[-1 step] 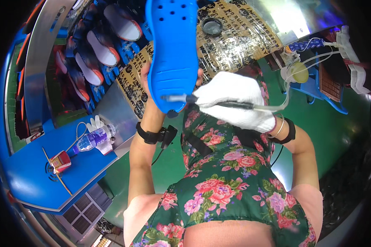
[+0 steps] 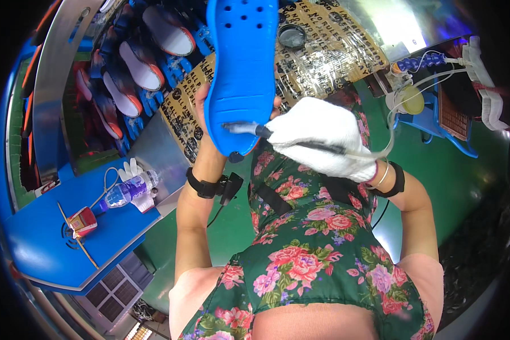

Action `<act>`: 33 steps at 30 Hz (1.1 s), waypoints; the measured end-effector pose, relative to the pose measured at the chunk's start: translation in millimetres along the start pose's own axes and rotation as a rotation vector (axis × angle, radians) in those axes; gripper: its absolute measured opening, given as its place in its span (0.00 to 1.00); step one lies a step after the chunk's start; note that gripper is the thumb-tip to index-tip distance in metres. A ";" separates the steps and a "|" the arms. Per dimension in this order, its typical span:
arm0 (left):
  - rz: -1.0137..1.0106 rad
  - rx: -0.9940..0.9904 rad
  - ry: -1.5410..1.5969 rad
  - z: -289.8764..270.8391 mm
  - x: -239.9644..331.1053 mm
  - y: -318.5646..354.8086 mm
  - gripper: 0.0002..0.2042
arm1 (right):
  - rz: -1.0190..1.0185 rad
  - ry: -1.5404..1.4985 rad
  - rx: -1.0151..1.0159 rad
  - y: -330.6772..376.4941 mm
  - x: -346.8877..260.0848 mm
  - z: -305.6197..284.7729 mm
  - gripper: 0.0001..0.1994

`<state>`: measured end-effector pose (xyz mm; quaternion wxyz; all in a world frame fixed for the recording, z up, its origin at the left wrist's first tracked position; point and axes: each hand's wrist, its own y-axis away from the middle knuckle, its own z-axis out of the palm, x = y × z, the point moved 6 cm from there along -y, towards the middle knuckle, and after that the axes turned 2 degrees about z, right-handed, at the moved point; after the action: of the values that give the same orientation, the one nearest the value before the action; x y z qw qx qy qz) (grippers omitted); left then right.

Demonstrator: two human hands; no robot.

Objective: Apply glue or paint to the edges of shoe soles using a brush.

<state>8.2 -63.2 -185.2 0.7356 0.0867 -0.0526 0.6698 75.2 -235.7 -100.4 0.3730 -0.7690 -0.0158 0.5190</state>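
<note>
Bare left hand (image 2: 205,107) grips the upright blue clog (image 2: 242,68) from behind; gloved right hand (image 2: 317,139) clasps a nozzle (image 2: 245,130) against its heel. Bottle (image 2: 122,192) lies left.

Blocked at 12: blue clog (image 2: 241,68) fills centre.
Blocked at 10: shoe rack (image 2: 124,79).
Open at 8: green floor (image 2: 209,249) beside blue table (image 2: 39,238).
</note>
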 end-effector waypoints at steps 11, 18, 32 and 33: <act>-0.229 0.094 -0.069 0.4 4.9 1.3 0.52 | 0.009 -0.148 -0.126 12.4 -6.7 10.0 0.12; -0.187 0.122 -0.093 3.7 10.5 -4.0 0.43 | -0.082 -0.074 -0.207 20.1 -10.7 25.6 0.14; -0.036 0.141 -0.120 -9.9 6.9 -5.6 0.52 | 0.453 -0.360 0.055 15.1 25.9 17.1 0.08; -0.035 0.122 -0.130 -16.0 6.5 -2.2 0.52 | 0.510 -0.429 -0.058 18.0 25.3 24.8 0.09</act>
<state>10.4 -53.9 -199.7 0.7355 0.1756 -0.0577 0.6518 60.3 -224.4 -135.5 0.1973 -0.6319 0.0842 0.7448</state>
